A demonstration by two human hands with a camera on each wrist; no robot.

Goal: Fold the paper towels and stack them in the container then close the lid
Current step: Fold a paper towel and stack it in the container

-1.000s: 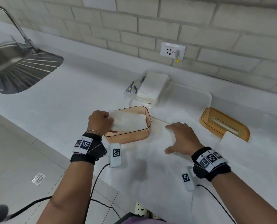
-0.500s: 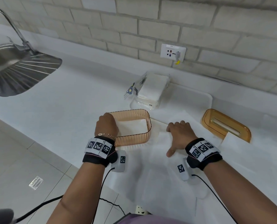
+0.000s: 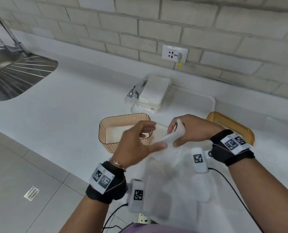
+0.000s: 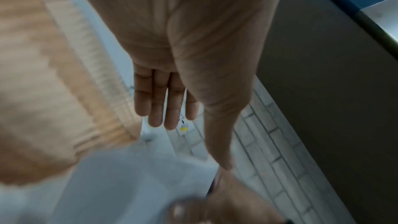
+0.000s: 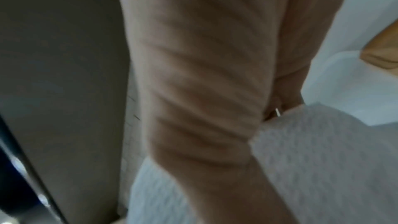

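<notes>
— What was the right hand (image 3: 192, 132) doing?

— It pinched the top edge of a white paper towel (image 3: 171, 174) between thumb and fingers, lifted off the counter (image 3: 64, 105). The sheet hung down toward the person, and its lower part was blurred in the head view.

— And the left hand (image 3: 136, 145)?

— Fingers straight, thumb spread, holding nothing. It hovered in front of the orange container (image 3: 113, 132), its thumb tip just beside the towel edge; whether it touched the sheet, I could not tell.

— Where did the container stand?

— On the counter, lid off, with a folded white towel (image 3: 118, 133) lying flat inside. Its lid (image 3: 223, 121) lay on the counter to the right, behind the right wrist, well apart from it.

— Anything else?

— A pack of paper towels (image 3: 152, 93) sat behind the container near the wall, a socket (image 3: 174, 52) above it, and a steel sink (image 3: 14, 76) at far left.
</notes>
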